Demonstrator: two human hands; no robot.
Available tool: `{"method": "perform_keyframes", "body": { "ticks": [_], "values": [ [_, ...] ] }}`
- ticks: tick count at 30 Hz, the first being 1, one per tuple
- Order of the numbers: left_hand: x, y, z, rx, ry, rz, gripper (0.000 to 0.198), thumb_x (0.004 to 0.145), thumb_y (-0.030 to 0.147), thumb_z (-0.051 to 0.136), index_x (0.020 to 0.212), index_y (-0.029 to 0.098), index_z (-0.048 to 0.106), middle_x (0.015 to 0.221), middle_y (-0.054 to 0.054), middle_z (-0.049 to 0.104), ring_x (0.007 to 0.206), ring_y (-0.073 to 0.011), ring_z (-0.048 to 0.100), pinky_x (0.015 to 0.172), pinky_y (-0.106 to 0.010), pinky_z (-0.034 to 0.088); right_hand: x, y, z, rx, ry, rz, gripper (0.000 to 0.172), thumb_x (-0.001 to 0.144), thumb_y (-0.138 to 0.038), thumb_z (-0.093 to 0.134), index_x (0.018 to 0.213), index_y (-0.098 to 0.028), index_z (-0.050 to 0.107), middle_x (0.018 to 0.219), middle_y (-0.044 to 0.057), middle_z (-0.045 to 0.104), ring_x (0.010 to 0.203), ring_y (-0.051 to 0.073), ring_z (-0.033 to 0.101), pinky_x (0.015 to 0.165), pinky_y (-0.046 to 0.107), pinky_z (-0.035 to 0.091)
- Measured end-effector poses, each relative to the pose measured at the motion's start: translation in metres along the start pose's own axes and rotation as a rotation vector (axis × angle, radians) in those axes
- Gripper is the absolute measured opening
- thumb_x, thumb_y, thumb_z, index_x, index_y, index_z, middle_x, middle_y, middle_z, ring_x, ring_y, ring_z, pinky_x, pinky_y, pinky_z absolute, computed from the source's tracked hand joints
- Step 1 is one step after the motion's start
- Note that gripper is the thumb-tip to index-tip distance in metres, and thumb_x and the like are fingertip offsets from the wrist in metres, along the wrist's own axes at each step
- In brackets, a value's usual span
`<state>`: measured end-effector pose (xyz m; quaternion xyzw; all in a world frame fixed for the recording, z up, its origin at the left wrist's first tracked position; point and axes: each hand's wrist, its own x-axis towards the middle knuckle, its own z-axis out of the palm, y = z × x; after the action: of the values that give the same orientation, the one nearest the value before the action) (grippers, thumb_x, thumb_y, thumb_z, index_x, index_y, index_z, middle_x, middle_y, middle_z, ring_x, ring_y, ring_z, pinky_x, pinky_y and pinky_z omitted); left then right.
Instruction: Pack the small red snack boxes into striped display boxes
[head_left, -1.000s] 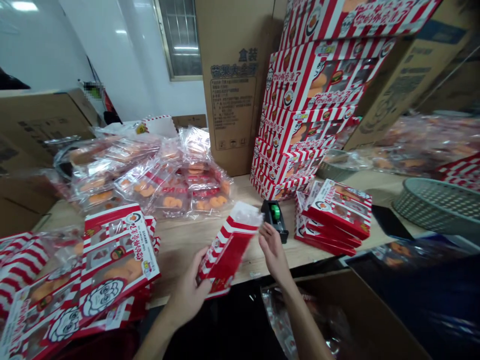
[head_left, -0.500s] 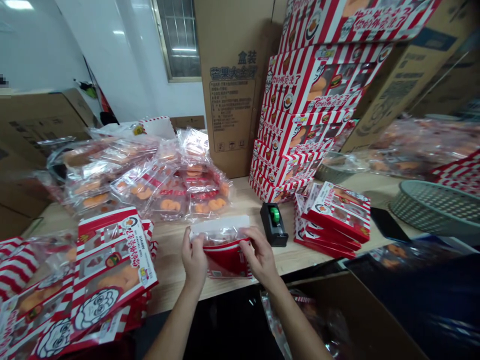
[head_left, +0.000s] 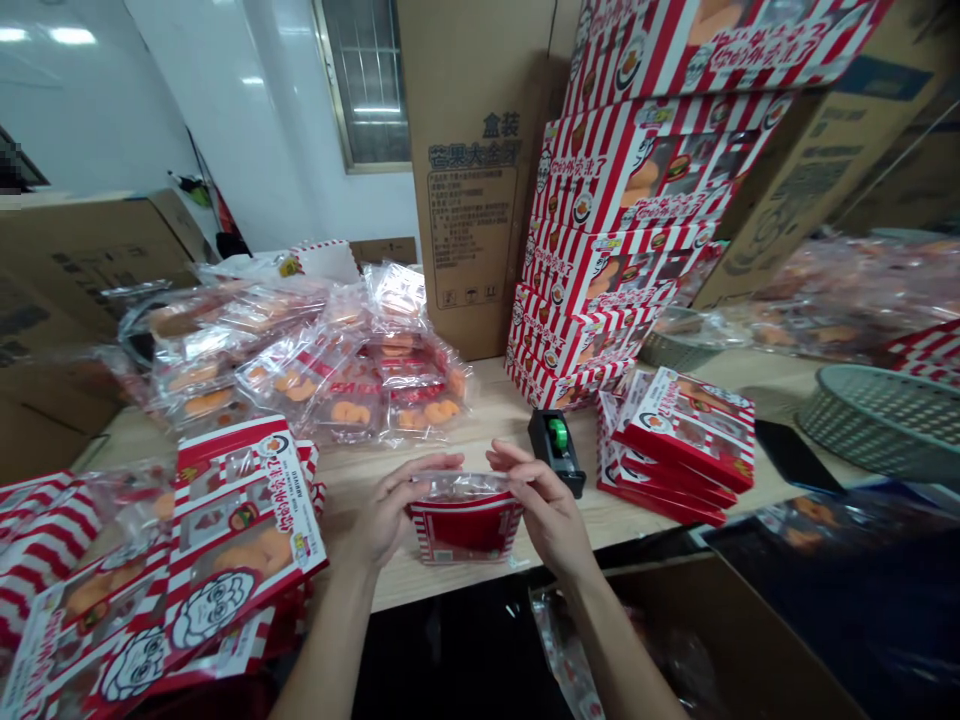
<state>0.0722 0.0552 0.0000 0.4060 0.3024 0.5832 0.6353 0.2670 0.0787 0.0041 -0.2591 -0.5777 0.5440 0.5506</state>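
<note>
A small red-and-white striped box [head_left: 469, 535] stands on the table in front of me, its red back towards me. Clear plastic packing [head_left: 461, 486] shows at its open top. My left hand [head_left: 391, 508] grips the box's upper left edge, thumb at the near side and fingers reaching behind. My right hand [head_left: 546, 505] holds the upper right corner between thumb and fingers. What the fingertips behind the box touch is partly hidden. Just beyond my right hand sits a black tape dispenser [head_left: 556, 452] with a green roll.
Striped boxes [head_left: 244, 540] lie piled at left, with clear bags of orange toy food [head_left: 349, 375] behind. A tall stack of boxes [head_left: 592, 260] rises at the back. Flat boxes [head_left: 679, 440], a phone [head_left: 799, 455] and a basket [head_left: 885, 420] are at right; an open carton [head_left: 720, 620] is below.
The white flap standing at the back of the box's top no longer shows upright. Both hands have shifted their fingers along the top edge, the right hand's fingers now raised and reaching inward.
</note>
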Motion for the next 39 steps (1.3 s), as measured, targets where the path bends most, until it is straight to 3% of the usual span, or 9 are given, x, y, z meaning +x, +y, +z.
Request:
{"method": "perform_keyframes", "body": {
  "ticks": [5, 10, 14, 17, 20, 24, 29, 37, 39],
  "values": [
    [0.002, 0.0, 0.004, 0.113, -0.023, 0.169, 0.019, 0.072, 0.009, 0.053, 0.067, 0.019, 0.069, 0.112, -0.004, 0.062, 0.096, -0.0187, 0.059, 0.09, -0.035, 0.043, 0.004, -0.02, 0.008, -0.22, 0.002, 0.002, 0.015, 0.072, -0.026, 0.067, 0.067, -0.019, 0.055, 0.105, 0.005, 0.059, 0.095, 0.02, 0.057, 0.085, 0.033, 0.043],
    [-0.003, -0.005, 0.005, 0.354, 0.051, 0.287, 0.018, 0.077, 0.011, 0.052, 0.073, 0.019, 0.067, 0.106, -0.003, 0.062, 0.098, -0.0163, 0.056, 0.087, -0.029, 0.041, 0.009, -0.037, 0.016, -0.403, -0.037, 0.067, 0.014, 0.074, -0.027, 0.063, 0.086, -0.02, 0.061, 0.103, 0.005, 0.061, 0.096, 0.019, 0.056, 0.081, 0.028, 0.043],
    [-0.006, -0.001, 0.006, 0.427, 0.067, 0.306, 0.017, 0.075, 0.008, 0.049, 0.069, 0.018, 0.061, 0.102, -0.004, 0.061, 0.101, -0.0171, 0.053, 0.087, -0.029, 0.04, 0.01, -0.035, 0.016, -0.462, 0.001, 0.13, 0.016, 0.073, -0.028, 0.065, 0.087, -0.02, 0.064, 0.087, 0.002, 0.065, 0.076, 0.016, 0.059, 0.067, 0.026, 0.046],
    [-0.01, 0.001, 0.004, 0.441, -0.025, 0.269, 0.01, 0.078, 0.016, 0.052, 0.084, 0.019, 0.06, 0.106, -0.005, 0.058, 0.103, -0.0167, 0.051, 0.086, -0.028, 0.041, 0.009, -0.029, 0.013, -0.374, -0.014, 0.051, 0.006, 0.072, -0.026, 0.067, 0.075, -0.021, 0.066, 0.082, 0.001, 0.066, 0.08, 0.015, 0.06, 0.084, 0.03, 0.044],
    [-0.014, 0.0, 0.001, 0.474, -0.01, 0.27, 0.007, 0.081, 0.02, 0.052, 0.084, 0.019, 0.057, 0.104, -0.005, 0.06, 0.1, -0.0156, 0.053, 0.086, -0.028, 0.041, 0.009, -0.022, 0.008, -0.299, -0.081, -0.071, 0.001, 0.073, -0.024, 0.068, 0.073, -0.024, 0.068, 0.081, -0.001, 0.067, 0.083, 0.014, 0.061, 0.103, 0.037, 0.03],
    [-0.016, -0.004, -0.004, 0.544, 0.052, 0.325, 0.009, 0.085, 0.022, 0.049, 0.083, 0.018, 0.057, 0.102, -0.007, 0.062, 0.097, -0.0155, 0.056, 0.087, -0.03, 0.042, 0.013, -0.021, -0.007, -0.284, -0.249, -0.08, 0.009, 0.073, -0.027, 0.069, 0.082, -0.028, 0.07, 0.094, 0.001, 0.066, 0.094, 0.016, 0.059, 0.098, 0.038, 0.036],
    [-0.02, -0.009, -0.008, 0.701, 0.035, 0.462, 0.007, 0.083, 0.019, 0.052, 0.082, 0.018, 0.059, 0.105, -0.008, 0.061, 0.098, -0.0155, 0.057, 0.082, -0.028, 0.044, 0.017, -0.035, -0.018, -0.473, -0.458, -0.047, 0.017, 0.08, -0.028, 0.061, 0.096, -0.032, 0.067, 0.108, 0.002, 0.063, 0.105, 0.017, 0.054, 0.104, 0.043, 0.026],
    [-0.013, -0.031, 0.0, 0.72, 0.206, 0.616, 0.002, 0.082, 0.018, 0.053, 0.082, 0.02, 0.054, 0.097, -0.003, 0.061, 0.094, -0.0126, 0.058, 0.078, -0.024, 0.046, -0.002, -0.034, -0.009, -0.761, -0.451, -0.2, 0.027, 0.083, -0.029, 0.057, 0.11, -0.033, 0.06, 0.125, 0.003, 0.053, 0.116, 0.019, 0.047, 0.106, 0.048, 0.02],
    [-0.01, -0.031, 0.002, 0.746, 0.251, 0.606, 0.002, 0.082, 0.02, 0.052, 0.082, 0.02, 0.054, 0.092, -0.003, 0.061, 0.09, -0.0127, 0.058, 0.077, -0.023, 0.046, -0.005, -0.032, -0.011, -0.723, -0.435, -0.167, 0.027, 0.086, -0.029, 0.052, 0.113, -0.032, 0.058, 0.13, 0.004, 0.047, 0.119, 0.019, 0.044, 0.105, 0.045, 0.025]
  ]
}}
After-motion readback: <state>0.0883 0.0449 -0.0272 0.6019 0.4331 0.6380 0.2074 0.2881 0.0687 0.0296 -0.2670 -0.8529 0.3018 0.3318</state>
